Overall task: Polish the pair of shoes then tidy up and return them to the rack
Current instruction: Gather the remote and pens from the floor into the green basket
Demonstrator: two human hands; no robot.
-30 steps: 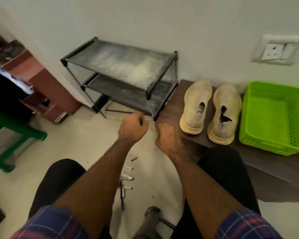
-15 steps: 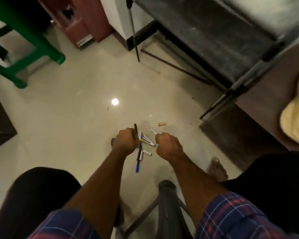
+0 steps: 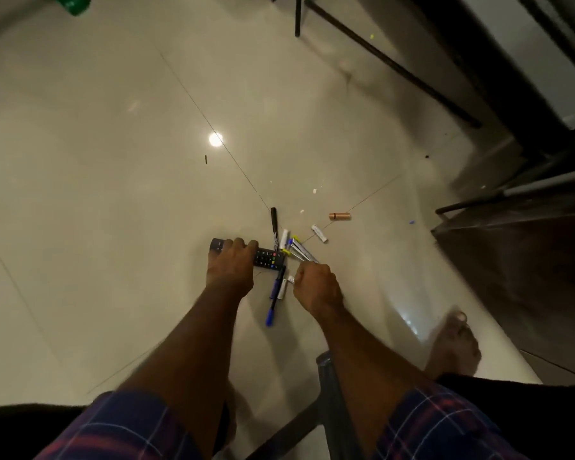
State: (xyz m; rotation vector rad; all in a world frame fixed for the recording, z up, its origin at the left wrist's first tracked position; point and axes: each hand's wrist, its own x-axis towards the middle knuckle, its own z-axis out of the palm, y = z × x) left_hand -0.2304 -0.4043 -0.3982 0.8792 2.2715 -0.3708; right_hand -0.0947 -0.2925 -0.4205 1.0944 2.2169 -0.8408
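I look straight down at the tiled floor. My left hand (image 3: pixel 230 264) is closed over a black remote control (image 3: pixel 268 257) lying on the floor. My right hand (image 3: pixel 316 284) is a fist around a bundle of white pens (image 3: pixel 302 251) beside it. A blue pen (image 3: pixel 274 301), a black marker (image 3: pixel 274 224) and white batteries (image 3: pixel 319 233) lie scattered between and beyond my hands. The shoes are out of view. Only the shoe rack's dark legs and lower frame (image 3: pixel 389 64) show at the top right.
A copper-coloured small cylinder (image 3: pixel 339 216) lies on the floor further right. A dark wooden platform edge (image 3: pixel 512 247) runs along the right. A green stool leg (image 3: pixel 75 3) is at the top left. My bare right foot (image 3: pixel 453 346) and a chair leg (image 3: pixel 332 390) are below.
The view tipped from the rack and shoes down to the floor. Both hands dropped to the scattered items; the left now grips the remote, the right has closed on the pens.
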